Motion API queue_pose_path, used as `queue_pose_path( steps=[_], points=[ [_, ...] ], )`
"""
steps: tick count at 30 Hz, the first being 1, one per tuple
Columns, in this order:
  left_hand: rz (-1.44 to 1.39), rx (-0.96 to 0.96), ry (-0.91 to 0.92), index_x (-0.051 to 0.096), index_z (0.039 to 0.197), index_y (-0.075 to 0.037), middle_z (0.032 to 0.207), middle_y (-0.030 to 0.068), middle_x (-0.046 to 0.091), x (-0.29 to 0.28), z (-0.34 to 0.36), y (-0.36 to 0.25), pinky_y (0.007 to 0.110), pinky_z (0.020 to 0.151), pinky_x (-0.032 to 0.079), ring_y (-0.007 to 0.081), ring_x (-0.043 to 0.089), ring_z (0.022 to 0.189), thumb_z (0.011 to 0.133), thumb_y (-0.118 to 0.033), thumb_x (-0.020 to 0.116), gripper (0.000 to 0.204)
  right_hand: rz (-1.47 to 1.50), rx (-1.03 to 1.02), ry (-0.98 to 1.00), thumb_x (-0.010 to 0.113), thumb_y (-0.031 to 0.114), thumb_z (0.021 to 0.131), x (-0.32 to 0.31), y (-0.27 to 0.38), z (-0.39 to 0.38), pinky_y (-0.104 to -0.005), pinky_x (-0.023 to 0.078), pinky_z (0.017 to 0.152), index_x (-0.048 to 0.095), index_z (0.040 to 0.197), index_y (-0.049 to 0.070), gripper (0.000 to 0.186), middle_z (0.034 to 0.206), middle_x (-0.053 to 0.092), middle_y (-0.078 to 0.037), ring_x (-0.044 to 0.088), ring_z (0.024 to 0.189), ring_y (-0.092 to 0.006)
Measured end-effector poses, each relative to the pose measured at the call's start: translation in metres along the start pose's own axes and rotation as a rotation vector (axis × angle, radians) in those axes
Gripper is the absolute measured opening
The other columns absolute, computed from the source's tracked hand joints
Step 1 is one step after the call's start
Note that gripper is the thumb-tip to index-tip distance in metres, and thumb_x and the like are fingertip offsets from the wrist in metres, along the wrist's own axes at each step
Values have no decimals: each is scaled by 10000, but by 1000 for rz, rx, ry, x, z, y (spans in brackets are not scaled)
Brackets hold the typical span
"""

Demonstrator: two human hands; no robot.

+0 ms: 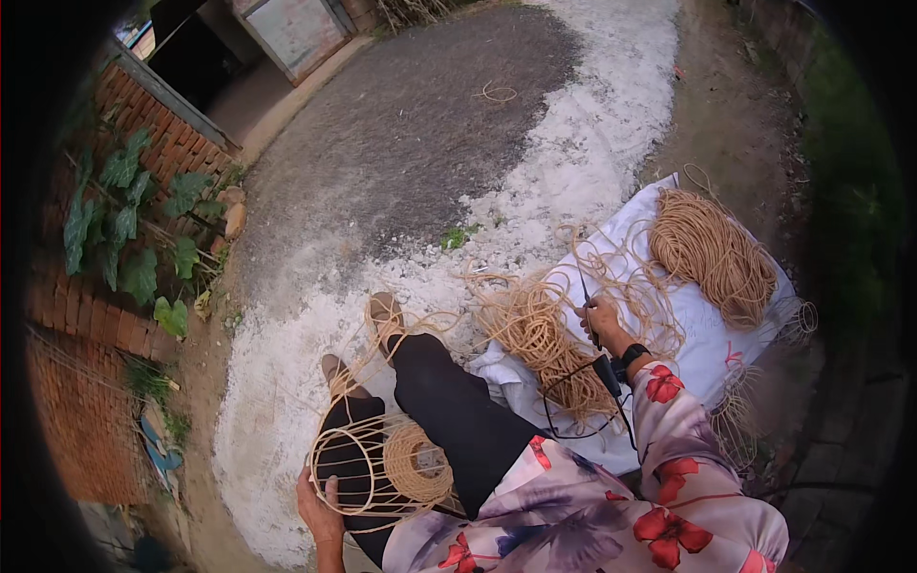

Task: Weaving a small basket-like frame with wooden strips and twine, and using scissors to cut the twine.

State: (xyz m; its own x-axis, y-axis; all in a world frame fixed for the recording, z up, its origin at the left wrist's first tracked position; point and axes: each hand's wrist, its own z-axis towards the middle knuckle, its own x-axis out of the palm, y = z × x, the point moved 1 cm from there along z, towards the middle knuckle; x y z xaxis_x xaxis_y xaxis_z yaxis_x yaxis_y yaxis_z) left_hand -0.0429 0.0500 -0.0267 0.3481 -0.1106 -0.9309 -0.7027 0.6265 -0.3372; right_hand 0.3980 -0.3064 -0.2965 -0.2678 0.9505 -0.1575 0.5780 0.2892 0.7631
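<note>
On my lap rests a partly woven basket (pixel 417 462) of tan cane-like strands, with a round hoop, a tight coiled disc and long loose strands reaching toward my feet. My left hand (pixel 321 508) grips its left edge, thumb and fingers closed around the strands. Out to the right, my right hand (pixel 600 323) is closed on a thin dark pointed tool (pixel 585 283), its tip up. A black handle-like piece (pixel 607 374) with a black cord lies along my wrist; whether it joins the tool, I cannot tell. Beneath that hand spreads a loose heap of tan cane strands (pixel 543 329).
A white sack sheet (pixel 702 334) lies on the ground at the right, bearing a large cane bundle (pixel 714 250). At left are a brick wall (pixel 81 401) and leafy plants (pixel 124 220). Farther off stand a doorway (pixel 205 67) and a stray cane loop (pixel 499 93).
</note>
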Motion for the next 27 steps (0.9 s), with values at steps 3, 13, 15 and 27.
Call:
queue_pose_path(
  steps=[3, 13, 15, 27],
  points=[
    [-185, -213, 107, 543, 883, 16, 736, 55, 575, 8, 10, 38, 300, 620, 446, 176, 550, 679, 905, -203, 597, 227, 32, -6, -7, 713, 171, 791, -2, -3, 5, -303, 368, 386, 512, 913, 76, 253, 625, 544, -64, 476, 457, -151],
    [-53, -635, -183, 563, 833, -53, 536, 17, 470, -133, -85, 333, 260, 325, 241, 86, 355, 399, 870, -180, 548, 132, -30, 28, -397, 664, 158, 798, -165, -48, 8, -304, 402, 419, 549, 946, 36, 224, 619, 552, -62, 509, 481, -154],
    [-117, -805, -158, 571, 868, -60, 562, 21, 491, -159, -109, 328, 254, 330, 234, 79, 346, 401, 872, -173, 549, 115, 118, 46, -431, 656, 172, 803, -200, -66, 6, -315, 397, 407, 532, 916, 38, 214, 619, 549, -73, 495, 455, -160],
    [-529, -773, 291, 665, 1056, -106, 792, -33, 601, 0, 84, 156, 217, 376, 256, 47, 332, 447, 819, -219, 655, 263, 78, 26, -131, 614, 260, 828, -107, -21, -26, -277, 378, 419, 541, 1037, 67, 293, 671, 532, -50, 465, 497, -122]
  ],
)
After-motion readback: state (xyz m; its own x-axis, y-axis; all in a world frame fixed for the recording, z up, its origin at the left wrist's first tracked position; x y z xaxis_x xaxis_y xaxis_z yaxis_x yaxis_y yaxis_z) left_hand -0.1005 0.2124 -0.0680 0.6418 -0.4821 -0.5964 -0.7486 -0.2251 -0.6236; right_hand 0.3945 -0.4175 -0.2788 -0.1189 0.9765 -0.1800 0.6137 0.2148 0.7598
